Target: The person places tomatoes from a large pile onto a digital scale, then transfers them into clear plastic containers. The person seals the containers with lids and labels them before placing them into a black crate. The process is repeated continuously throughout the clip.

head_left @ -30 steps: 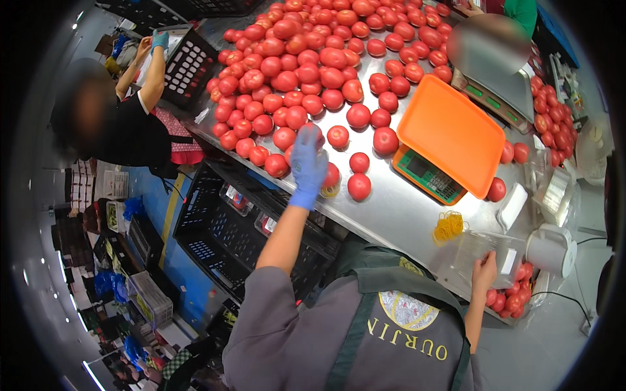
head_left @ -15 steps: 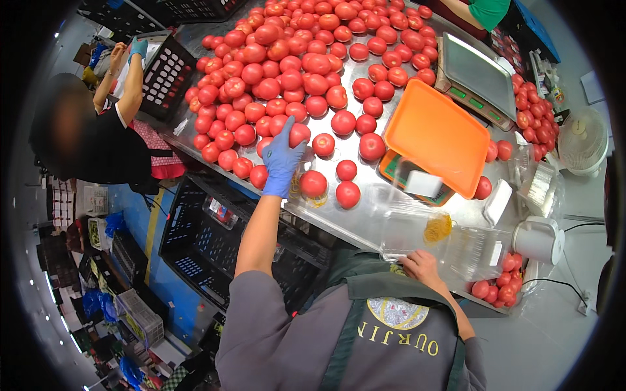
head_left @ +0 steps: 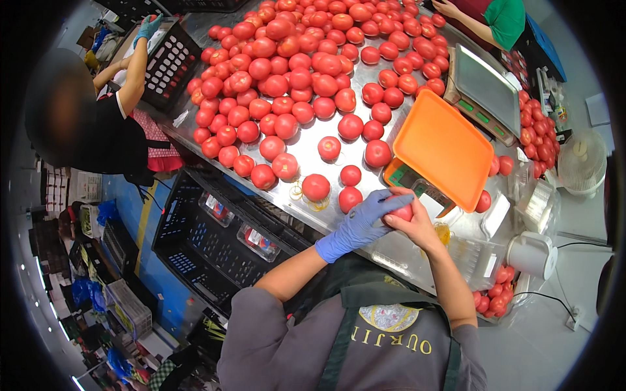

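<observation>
In front of my body, over the near edge of the metal table, both hands close around one red tomato (head_left: 403, 212). My left hand (head_left: 365, 225), in a blue glove, covers its left side. My bare right hand (head_left: 420, 225) wraps it from the right, so only a small patch of skin shows. Just beyond them an orange tray (head_left: 447, 146) rests on a scale. Loose tomatoes (head_left: 316, 187) lie to the left of the hands, near some yellow rubber bands (head_left: 297, 191). Clear plastic boxes (head_left: 473, 260) lie beside my right wrist.
A large heap of tomatoes (head_left: 280, 65) covers the far table. Another scale (head_left: 486, 85) stands at the right, with a white fan (head_left: 582, 163) and a white jug (head_left: 531, 256). Black crates (head_left: 195, 241) sit below the table's left edge. One person (head_left: 91, 124) works at the left, another (head_left: 505, 23) beyond.
My left hand has come from the heap toward my body with a tomato. My right hand has risen from the clear boxes to meet it, and both now hold the tomato.
</observation>
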`<action>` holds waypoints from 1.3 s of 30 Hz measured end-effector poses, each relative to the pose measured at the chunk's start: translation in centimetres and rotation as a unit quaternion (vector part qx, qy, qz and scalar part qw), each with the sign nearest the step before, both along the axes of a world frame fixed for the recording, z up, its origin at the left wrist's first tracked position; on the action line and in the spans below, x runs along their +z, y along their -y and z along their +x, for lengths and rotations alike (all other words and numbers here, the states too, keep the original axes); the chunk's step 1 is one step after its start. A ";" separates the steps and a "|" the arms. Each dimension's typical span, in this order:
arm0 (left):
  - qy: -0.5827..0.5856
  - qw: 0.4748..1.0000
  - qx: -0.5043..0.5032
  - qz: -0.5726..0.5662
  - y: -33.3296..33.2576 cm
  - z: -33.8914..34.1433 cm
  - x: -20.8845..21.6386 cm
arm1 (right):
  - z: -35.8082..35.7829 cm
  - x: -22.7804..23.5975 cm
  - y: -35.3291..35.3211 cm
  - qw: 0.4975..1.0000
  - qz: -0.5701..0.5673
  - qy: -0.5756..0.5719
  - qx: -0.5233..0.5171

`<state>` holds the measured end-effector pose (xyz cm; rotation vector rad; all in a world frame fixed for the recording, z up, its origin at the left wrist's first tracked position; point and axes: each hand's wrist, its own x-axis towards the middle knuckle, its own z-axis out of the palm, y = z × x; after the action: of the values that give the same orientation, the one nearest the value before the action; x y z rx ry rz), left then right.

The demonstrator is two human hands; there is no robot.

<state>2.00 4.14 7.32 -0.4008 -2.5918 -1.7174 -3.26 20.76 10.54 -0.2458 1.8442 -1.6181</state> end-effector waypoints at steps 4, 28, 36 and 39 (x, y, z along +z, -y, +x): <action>-0.041 0.992 0.116 0.006 4.8 -3.2 0.6 | -5.2 -1.8 -1.9 0.964 0.066 -0.185 -0.179; -0.033 0.924 0.321 -0.205 20.3 -8.8 -3.0 | -16.0 -14.0 16.4 0.775 0.394 -0.476 0.134; -0.087 0.979 0.186 -0.006 14.0 -10.3 -1.2 | -16.1 -2.8 6.1 0.736 0.368 -0.536 -0.189; -0.078 0.989 0.128 0.020 8.7 -12.2 -1.2 | -18.2 -3.9 -0.3 0.723 0.448 -0.501 -0.159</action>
<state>-10.21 -4.58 6.11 -0.1827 -2.3765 -1.5815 -21.46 21.03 6.68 -0.4156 3.4253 -0.4840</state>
